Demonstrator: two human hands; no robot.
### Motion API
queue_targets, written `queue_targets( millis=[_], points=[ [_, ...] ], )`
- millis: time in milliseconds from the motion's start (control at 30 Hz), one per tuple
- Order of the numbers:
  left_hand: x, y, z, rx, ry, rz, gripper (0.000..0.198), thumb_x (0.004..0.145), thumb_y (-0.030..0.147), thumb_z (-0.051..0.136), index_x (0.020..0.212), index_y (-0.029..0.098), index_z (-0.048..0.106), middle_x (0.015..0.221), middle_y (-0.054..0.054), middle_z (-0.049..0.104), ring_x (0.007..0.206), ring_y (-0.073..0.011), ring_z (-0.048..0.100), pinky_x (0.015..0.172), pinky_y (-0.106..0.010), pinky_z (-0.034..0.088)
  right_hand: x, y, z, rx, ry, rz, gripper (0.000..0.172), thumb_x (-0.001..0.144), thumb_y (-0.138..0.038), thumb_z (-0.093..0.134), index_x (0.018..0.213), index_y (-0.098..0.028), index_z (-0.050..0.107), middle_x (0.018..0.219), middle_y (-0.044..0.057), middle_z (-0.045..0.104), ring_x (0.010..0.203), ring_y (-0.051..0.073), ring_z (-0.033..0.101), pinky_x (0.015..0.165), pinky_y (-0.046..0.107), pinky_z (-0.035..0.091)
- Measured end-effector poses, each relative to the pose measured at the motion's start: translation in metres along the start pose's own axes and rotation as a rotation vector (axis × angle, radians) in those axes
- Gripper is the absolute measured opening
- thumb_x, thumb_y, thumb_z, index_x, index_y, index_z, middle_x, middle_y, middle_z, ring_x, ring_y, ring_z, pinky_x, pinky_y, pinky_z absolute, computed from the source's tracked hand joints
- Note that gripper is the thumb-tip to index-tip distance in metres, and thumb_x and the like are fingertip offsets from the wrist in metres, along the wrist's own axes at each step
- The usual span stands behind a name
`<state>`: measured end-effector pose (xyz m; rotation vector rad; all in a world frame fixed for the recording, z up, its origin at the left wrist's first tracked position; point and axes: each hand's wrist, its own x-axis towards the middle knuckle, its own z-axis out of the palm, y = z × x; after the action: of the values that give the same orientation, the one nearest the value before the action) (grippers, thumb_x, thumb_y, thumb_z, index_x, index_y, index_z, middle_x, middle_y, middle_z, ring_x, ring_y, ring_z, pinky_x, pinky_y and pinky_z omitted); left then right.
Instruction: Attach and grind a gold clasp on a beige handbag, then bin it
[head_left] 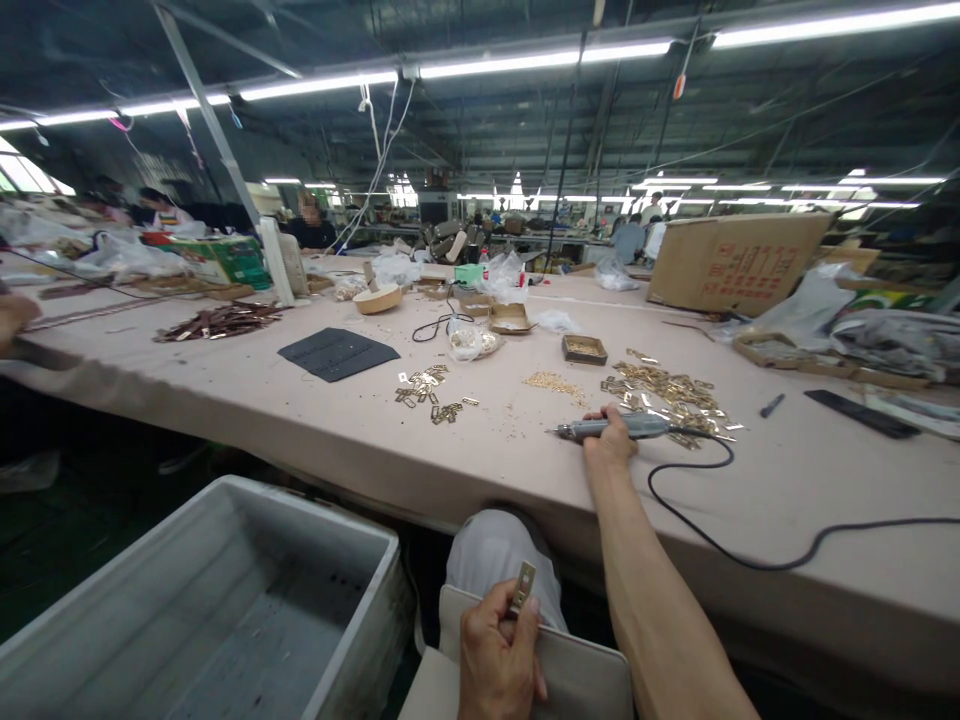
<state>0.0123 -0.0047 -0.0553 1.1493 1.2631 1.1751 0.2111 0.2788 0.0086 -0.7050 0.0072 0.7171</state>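
Note:
My left hand (499, 655) is low over my lap, fingers pinched on a small flat metal clip (523, 586) that stands up from my fingertips. My right hand (611, 438) reaches onto the pinkish worktable (315, 420) and grips a grey electric screwdriver (611, 428) lying flat, its tip pointing left. A black cord (720, 545) runs from the tool to the right. Gold metal clips (675, 392) lie heaped just behind that hand, and a smaller group of clips (429, 392) lies to the left.
A grey plastic bin (225, 600) stands at my left knee. On the table are a black mat (337, 352), a small box of screws (584, 348), loose screws (555, 384), a cardboard carton (739, 260) and plastic bags. Other people sit far back.

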Motion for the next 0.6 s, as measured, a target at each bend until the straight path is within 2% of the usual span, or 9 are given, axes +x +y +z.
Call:
queue_targets(
  millis=[167,267,333,467,600],
  points=[
    [0.000,0.006,-0.002,-0.020,-0.016,0.011,0.055,0.093,0.068,0.061,0.100,0.014,0.069,0.042,0.004,0.053,0.031,-0.0129,0.051,0.034,-0.018,0.028,-0.012,-0.009,0.004,0.010,-0.024,0.027,0.036,0.086,-0.025,0.082,0.085,-0.020,0.046,0.076,-0.004,0.061,0.055,0.010,0.056,0.047,0.024,0.056],
    [0.002,0.006,-0.004,-0.059,-0.065,0.011,0.055,0.094,0.067,0.060,0.099,0.013,0.068,0.039,0.003,0.054,0.032,-0.0134,0.052,0.035,-0.017,0.030,-0.027,-0.026,0.006,0.022,-0.093,0.077,0.037,0.084,-0.020,0.082,0.084,-0.021,0.044,0.073,-0.006,0.057,0.053,0.009,0.053,0.047,0.024,0.055],
    [0.002,0.006,-0.005,-0.116,-0.110,-0.014,0.055,0.096,0.067,0.055,0.098,0.013,0.067,0.041,0.000,0.058,0.032,-0.0129,0.053,0.036,-0.016,0.034,-0.039,-0.043,0.003,0.025,-0.158,0.118,0.031,0.085,-0.016,0.078,0.084,-0.020,0.047,0.074,-0.006,0.056,0.053,0.008,0.053,0.052,0.024,0.057],
    [-0.002,0.013,-0.010,-0.211,-0.154,-0.037,0.052,0.100,0.059,0.051,0.099,0.010,0.068,0.053,-0.006,0.068,0.041,-0.0138,0.062,0.042,-0.017,0.044,-0.070,-0.079,-0.020,0.017,-0.277,0.175,0.017,0.090,-0.014,0.072,0.091,-0.018,0.056,0.083,-0.005,0.057,0.060,0.006,0.055,0.062,0.023,0.058],
    [0.002,0.019,-0.011,-0.266,-0.184,-0.078,0.048,0.098,0.055,0.055,0.099,0.009,0.069,0.056,-0.008,0.071,0.046,-0.0173,0.068,0.045,-0.019,0.050,-0.118,-0.105,-0.052,-0.027,-0.451,0.207,0.023,0.085,-0.013,0.077,0.093,-0.019,0.057,0.088,-0.004,0.057,0.063,0.007,0.055,0.065,0.023,0.057]
  ],
)
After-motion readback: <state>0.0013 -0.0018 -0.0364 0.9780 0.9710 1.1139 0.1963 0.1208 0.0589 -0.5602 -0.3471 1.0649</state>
